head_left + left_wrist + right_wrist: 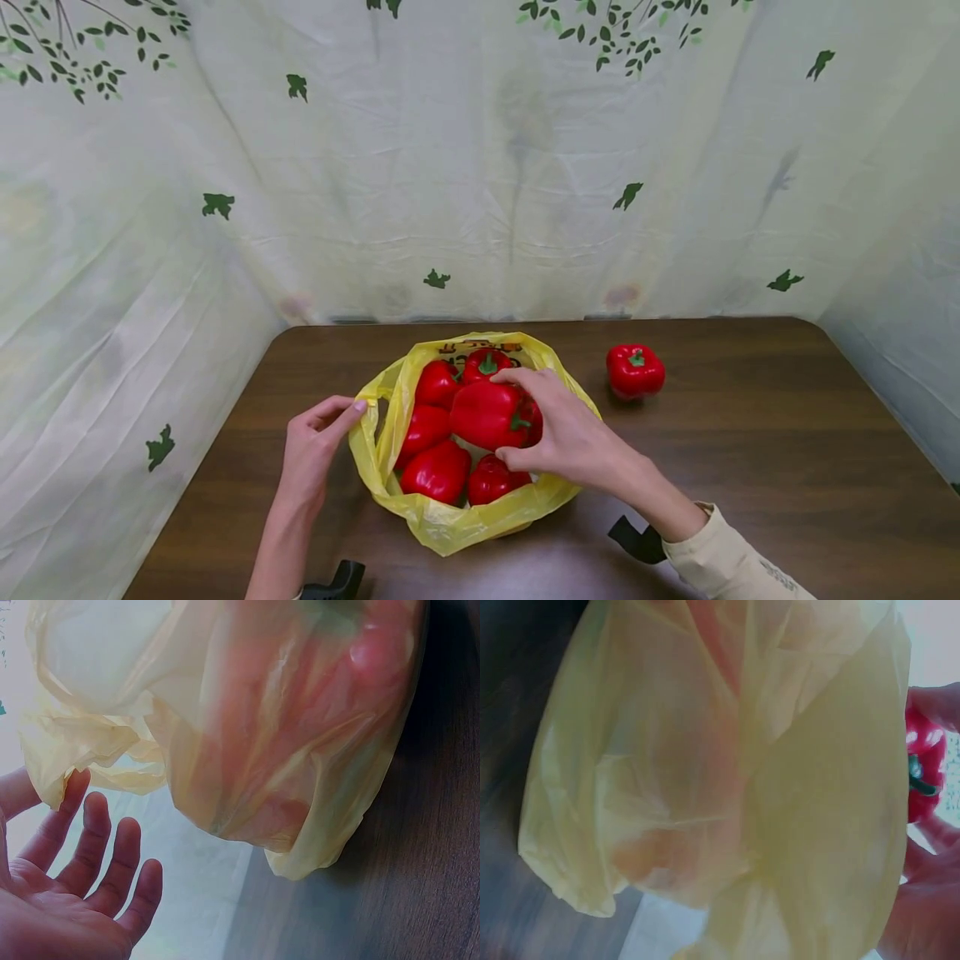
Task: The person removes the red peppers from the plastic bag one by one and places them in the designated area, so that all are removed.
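A yellow plastic bag (450, 533) stands open on the table, with several red bell peppers (437, 472) inside. At its left rim, my left hand (313, 446) pinches the bag's handle between thumb and index finger; the left wrist view shows the other fingers (124, 855) spread apart. Over the bag's mouth, my right hand (573, 433) grips a red bell pepper (483, 414) from the right side, its green stem turned toward the palm. In the right wrist view the bag (705, 787) covers much of that hand, and part of the held pepper (926, 754) shows past its edge.
Another red bell pepper (635, 371) lies on the brown wooden table (750, 467), to the right of the bag and farther back. A pale leaf-patterned cloth (480, 167) hangs behind the table and along its sides. Black straps (637, 540) sit at the wrists.
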`<state>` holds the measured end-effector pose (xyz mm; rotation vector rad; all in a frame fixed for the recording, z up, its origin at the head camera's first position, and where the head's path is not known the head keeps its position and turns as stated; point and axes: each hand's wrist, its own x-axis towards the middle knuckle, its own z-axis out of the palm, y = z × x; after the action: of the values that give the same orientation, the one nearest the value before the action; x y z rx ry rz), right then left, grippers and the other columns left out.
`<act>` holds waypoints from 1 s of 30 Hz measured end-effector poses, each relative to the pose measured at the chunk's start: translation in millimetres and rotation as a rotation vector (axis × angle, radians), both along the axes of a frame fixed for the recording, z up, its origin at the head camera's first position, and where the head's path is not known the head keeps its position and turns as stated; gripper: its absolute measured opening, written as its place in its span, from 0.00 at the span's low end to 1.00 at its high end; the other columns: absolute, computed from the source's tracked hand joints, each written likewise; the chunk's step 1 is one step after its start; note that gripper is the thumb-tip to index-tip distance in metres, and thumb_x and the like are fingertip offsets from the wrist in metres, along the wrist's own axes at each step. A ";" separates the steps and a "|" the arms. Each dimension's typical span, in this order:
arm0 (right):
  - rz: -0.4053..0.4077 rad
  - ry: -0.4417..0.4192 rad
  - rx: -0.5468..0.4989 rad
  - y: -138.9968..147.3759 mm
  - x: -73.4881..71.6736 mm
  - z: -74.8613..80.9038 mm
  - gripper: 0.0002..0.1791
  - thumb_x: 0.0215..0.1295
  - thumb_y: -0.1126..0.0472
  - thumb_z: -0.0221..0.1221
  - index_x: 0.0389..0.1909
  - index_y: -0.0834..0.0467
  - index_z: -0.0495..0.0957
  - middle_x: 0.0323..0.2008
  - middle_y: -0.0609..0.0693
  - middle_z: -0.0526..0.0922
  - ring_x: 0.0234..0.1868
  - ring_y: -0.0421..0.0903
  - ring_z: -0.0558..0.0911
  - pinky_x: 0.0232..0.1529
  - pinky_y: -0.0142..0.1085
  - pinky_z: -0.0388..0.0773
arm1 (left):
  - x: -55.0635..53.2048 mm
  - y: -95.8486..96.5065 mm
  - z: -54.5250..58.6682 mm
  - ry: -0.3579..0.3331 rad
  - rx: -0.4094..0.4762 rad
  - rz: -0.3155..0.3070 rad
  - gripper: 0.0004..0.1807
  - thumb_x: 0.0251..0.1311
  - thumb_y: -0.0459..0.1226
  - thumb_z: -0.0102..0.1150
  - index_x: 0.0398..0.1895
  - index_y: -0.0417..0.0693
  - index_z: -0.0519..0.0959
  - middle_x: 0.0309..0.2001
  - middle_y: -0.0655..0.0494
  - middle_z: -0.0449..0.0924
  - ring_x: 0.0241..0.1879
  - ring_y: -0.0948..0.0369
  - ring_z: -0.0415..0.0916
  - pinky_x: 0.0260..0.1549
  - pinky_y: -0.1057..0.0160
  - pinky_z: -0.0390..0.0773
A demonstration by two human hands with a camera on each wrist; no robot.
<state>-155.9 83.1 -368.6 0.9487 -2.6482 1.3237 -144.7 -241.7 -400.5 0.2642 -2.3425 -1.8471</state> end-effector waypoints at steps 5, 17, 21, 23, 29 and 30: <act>-0.007 0.031 -0.028 10.5 2.0 -3.2 0.38 0.48 0.54 0.73 0.62 0.40 0.69 0.56 0.33 0.72 0.53 0.35 0.73 0.45 0.36 0.79 | -0.4 0.8 0.3 0.002 0.003 0.007 0.18 0.66 0.45 0.61 0.42 0.35 0.82 0.37 0.56 0.82 0.43 0.55 0.72 0.46 0.61 0.70; -0.059 -0.055 -0.124 34.7 11.9 0.4 0.41 0.46 0.60 0.75 0.61 0.43 0.63 0.54 0.36 0.75 0.51 0.36 0.77 0.46 0.39 0.80 | -0.5 0.6 -0.8 -0.003 0.010 0.015 0.18 0.66 0.44 0.61 0.43 0.35 0.82 0.37 0.57 0.82 0.42 0.55 0.72 0.46 0.61 0.69; -0.049 -0.028 -0.138 44.0 14.7 3.2 0.41 0.47 0.61 0.75 0.60 0.42 0.64 0.55 0.38 0.74 0.52 0.39 0.77 0.46 0.39 0.80 | -0.7 0.1 -1.0 -0.010 0.003 0.016 0.18 0.66 0.44 0.61 0.43 0.36 0.82 0.36 0.57 0.82 0.43 0.55 0.71 0.47 0.60 0.69; -0.051 -0.004 -0.141 49.0 15.9 5.2 0.41 0.46 0.60 0.76 0.60 0.41 0.65 0.55 0.38 0.73 0.53 0.40 0.76 0.45 0.38 0.80 | -0.8 0.0 -1.0 -0.012 0.004 0.014 0.18 0.66 0.44 0.61 0.43 0.35 0.82 0.36 0.57 0.82 0.43 0.55 0.71 0.47 0.60 0.68; -0.104 0.106 -0.091 65.2 17.3 10.7 0.40 0.45 0.56 0.77 0.61 0.40 0.69 0.58 0.37 0.70 0.58 0.40 0.70 0.46 0.38 0.80 | -1.1 0.6 -0.8 -0.009 0.009 0.011 0.18 0.66 0.44 0.61 0.43 0.35 0.82 0.36 0.56 0.81 0.43 0.55 0.71 0.47 0.60 0.68; -0.112 0.114 -0.086 68.1 17.4 11.5 0.40 0.45 0.55 0.77 0.61 0.40 0.70 0.58 0.37 0.70 0.58 0.40 0.69 0.46 0.38 0.80 | -1.2 0.7 -0.8 -0.008 0.010 0.011 0.18 0.66 0.44 0.61 0.43 0.35 0.82 0.36 0.56 0.81 0.43 0.55 0.71 0.47 0.59 0.67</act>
<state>-138.5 151.3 -357.1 0.8262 -2.4991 1.3060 -145.9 -241.1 -401.3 0.2847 -2.3330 -1.8565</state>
